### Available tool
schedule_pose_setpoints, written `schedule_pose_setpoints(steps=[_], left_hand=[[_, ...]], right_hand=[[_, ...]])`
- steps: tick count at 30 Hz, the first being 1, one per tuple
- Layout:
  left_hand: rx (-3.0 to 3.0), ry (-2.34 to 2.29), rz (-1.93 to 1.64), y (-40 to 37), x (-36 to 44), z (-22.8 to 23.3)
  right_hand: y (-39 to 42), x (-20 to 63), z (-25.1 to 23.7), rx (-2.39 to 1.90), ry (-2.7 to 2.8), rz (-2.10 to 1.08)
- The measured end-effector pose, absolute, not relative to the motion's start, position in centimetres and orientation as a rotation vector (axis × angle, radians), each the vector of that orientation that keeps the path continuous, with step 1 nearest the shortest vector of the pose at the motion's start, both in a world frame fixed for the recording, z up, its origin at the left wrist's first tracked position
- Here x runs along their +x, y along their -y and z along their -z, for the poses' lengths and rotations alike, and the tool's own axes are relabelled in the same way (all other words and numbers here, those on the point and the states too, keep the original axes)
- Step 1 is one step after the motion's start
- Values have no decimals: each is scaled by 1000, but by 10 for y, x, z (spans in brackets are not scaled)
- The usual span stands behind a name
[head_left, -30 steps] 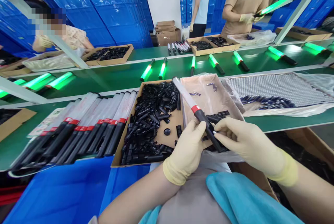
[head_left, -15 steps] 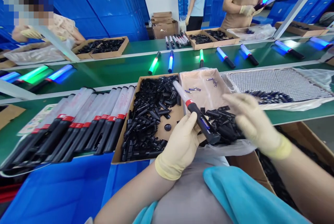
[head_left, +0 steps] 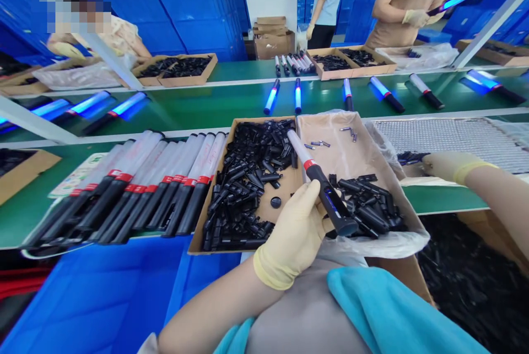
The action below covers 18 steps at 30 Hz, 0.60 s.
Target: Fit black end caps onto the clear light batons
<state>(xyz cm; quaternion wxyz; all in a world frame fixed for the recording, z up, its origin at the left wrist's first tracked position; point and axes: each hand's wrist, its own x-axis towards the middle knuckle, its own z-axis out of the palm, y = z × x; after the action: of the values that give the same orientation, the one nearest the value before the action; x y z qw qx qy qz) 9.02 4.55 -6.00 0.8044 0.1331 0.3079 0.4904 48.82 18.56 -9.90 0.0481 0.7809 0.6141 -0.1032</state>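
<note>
My left hand (head_left: 293, 233) is wrapped around the black handle of a light baton (head_left: 316, 175). The baton is tilted, its unlit clear tube pointing up and away and a red band between tube and handle. A slot in the handle faces up, with something blue and silvery inside that looks like a battery. My right hand (head_left: 450, 167) is at the right, over the tray of batteries (head_left: 475, 134), its fingers curled down at the dark loose batteries (head_left: 409, 158). What lies between those fingertips is hidden.
Several unlit batons (head_left: 136, 186) lie side by side at left. Before me stand a carton of black plastic parts (head_left: 243, 178) and a lined carton (head_left: 330, 123) with black parts and a few batteries. Lit batons (head_left: 271, 98) lie on the green conveyor (head_left: 231, 101); co-workers are beyond.
My right hand has moved right, from beside the lined carton to the battery tray. The baton in my left hand has rolled, showing its slot. Batons on the conveyor now shine blue, none green.
</note>
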Motion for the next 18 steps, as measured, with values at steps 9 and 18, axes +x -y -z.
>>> schedule_pose_setpoints(steps=[9, 18], left_hand=[[390, -619, -1041, -50, 93, 73], [440, -603, -1118, -41, 70, 73]], right_hand=[[-65, 312, 23, 2388, -3068, 1270], [-49, 228, 41, 1813, -3331, 899]])
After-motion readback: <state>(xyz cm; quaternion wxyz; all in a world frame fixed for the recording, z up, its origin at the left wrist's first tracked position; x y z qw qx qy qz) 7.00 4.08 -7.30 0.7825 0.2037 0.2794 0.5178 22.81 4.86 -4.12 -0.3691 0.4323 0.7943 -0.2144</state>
